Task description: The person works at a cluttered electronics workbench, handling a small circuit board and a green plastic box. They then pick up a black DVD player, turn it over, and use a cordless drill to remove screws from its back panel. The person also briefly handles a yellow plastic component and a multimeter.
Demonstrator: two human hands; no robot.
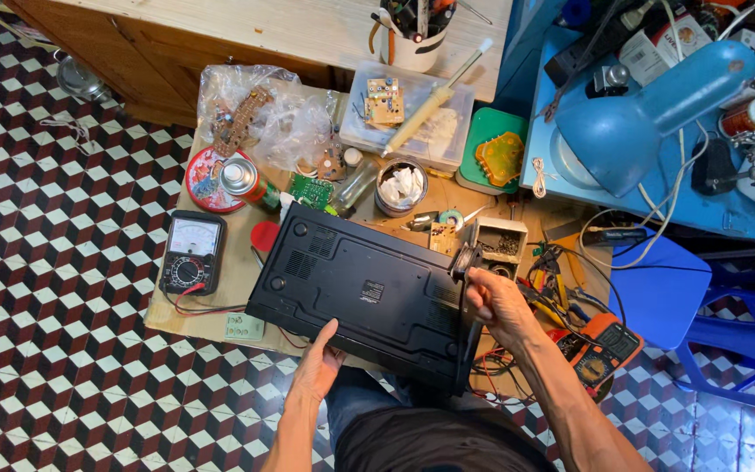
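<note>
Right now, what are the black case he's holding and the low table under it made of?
Black case: looks like moulded plastic, matte, going by the vent slots and recessed screw holes; painted metal can't be ruled out. Low table: seems bare wood or plywood, pale, unfinished and stained. Left hand and right hand grip the case's edges.

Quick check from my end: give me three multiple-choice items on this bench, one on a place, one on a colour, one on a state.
1. The analog multimeter lies where from the black device?
A left
B on top
C right

2. Colour of the desk lamp?
A red
B blue
C white

3. How is the black device held?
A by both hands
B by one hand
C untouched

Key: 1 A, it lies at the device's left edge. 2 B, its shade is blue. 3 A, left hand on the near edge, right hand at the right end.
</note>
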